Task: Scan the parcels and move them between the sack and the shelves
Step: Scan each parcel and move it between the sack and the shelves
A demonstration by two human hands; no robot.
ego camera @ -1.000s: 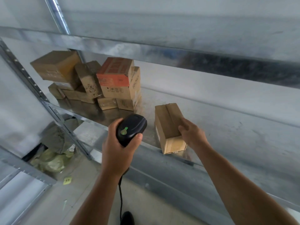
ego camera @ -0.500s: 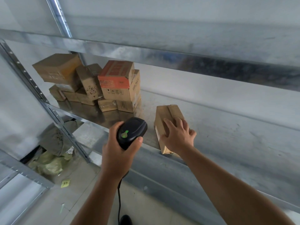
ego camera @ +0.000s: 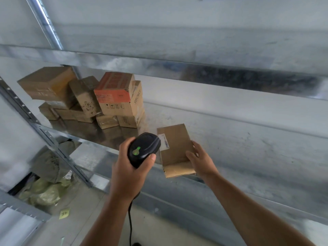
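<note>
While at shelf [ego camera: 248,148] edge, label [ego camera: 164,142] up: parcel [ego camera: 177,153] in R hand [ego camera: 200,160] grip, scanner [ego camera: 143,148] in tight L hand [ego camera: 127,173] grip

Shiny galvanized metal shelving [ego camera: 230,148] fills most of the view, with a pale wall [ego camera: 230,103] behind it at 12 o'clock. Grey concrete floor [ego camera: 74,228] down at 7, little yellow note [ego camera: 64,213] lying on it. Soft, even light.

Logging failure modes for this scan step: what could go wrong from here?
1. The parcel sits at the front edge of the shelf, held only by the right hand; it might slip off.
2. The scanner in the left hand hangs close over the label, partly covering it; the read may fail.
</note>
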